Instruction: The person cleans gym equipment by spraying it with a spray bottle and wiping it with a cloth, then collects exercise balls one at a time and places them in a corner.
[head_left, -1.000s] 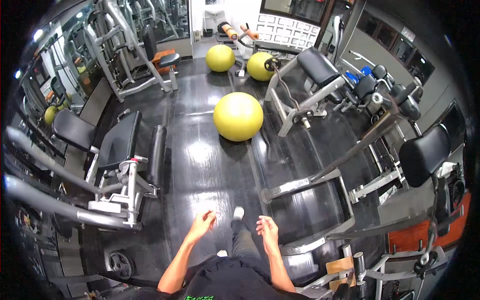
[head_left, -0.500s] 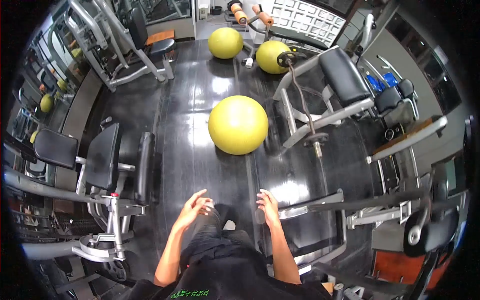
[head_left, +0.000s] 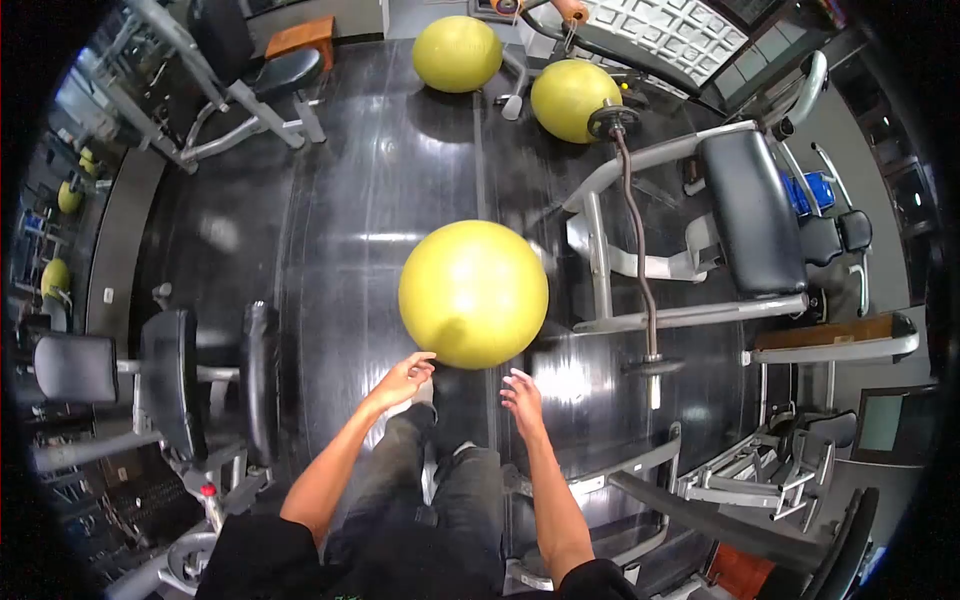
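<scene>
- Left hand: fingers partly open, loosely bent, gripping nothing; I can't tell whether they touch the near yellow ball.
- Right hand: fingers apart and slightly curled, nothing in them, just beside that ball's lower edge.
- The ball sits on the shiny black floor, ahead of the person's feet.
- Farther off, two more yellow balls; a bent bar stands out on the right.

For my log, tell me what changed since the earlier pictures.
The person stepped forward, bringing left hand and right hand to the near side of the nearest yellow ball; whether the left touches it is unclear. Nothing was visibly grasped or released. The bent bar and farthest ball stayed put.
</scene>
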